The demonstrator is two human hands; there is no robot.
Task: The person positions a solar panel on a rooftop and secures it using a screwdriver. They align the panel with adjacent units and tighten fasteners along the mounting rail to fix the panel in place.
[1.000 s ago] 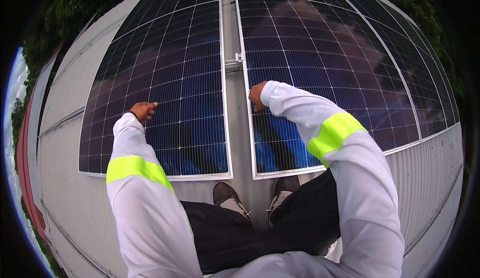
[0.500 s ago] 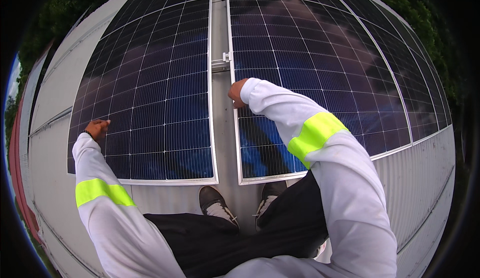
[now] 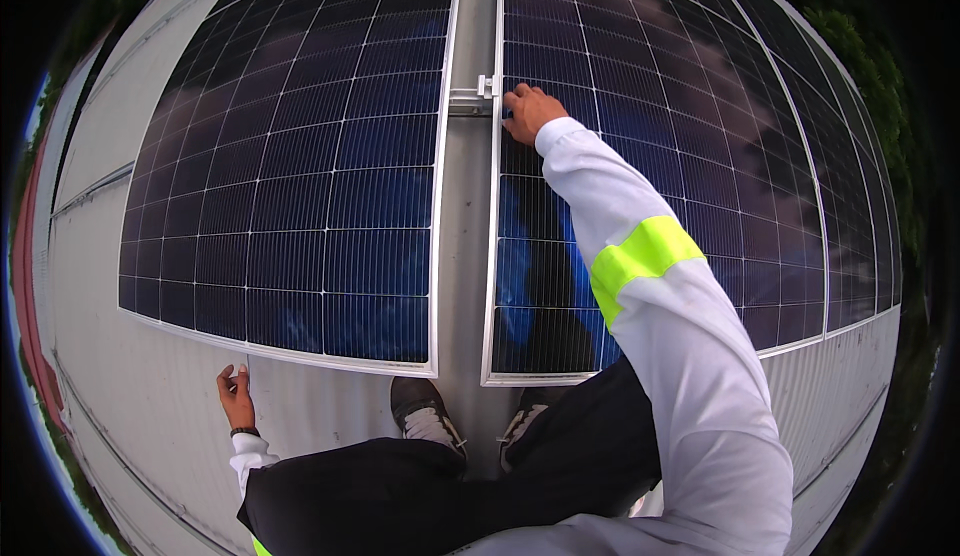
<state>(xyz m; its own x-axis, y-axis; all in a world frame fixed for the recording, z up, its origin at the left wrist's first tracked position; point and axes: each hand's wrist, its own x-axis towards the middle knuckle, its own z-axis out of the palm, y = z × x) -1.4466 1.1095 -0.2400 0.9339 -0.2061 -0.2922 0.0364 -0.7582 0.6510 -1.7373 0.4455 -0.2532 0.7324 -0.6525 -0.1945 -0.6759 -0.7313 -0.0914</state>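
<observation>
Two dark blue solar panels with silver frames lie side by side, a left panel (image 3: 290,196) and a right panel (image 3: 640,136), with a narrow gap between them. A small silver clamp (image 3: 487,87) sits on the right panel's inner frame edge, above a metal rail (image 3: 468,104) crossing the gap. My right hand (image 3: 535,114) is over the right panel close to that clamp, fingers bent and apart, nothing visible in them. Whether its fingertips touch the glass I cannot tell. My left hand (image 3: 237,398) is open and holds nothing, just below the left panel's near edge.
I am on a pale corrugated metal roof (image 3: 160,376). My shoes (image 3: 425,411) stand by the near end of the gap. More panels (image 3: 840,156) continue at the right. Trees (image 3: 860,56) border the roof, and a red strip (image 3: 32,286) runs along the far left.
My right hand has moved farther away along the right panel's inner edge, toward the clamp, and its fingers have spread. My left hand has drawn back from over the left panel toward me.
</observation>
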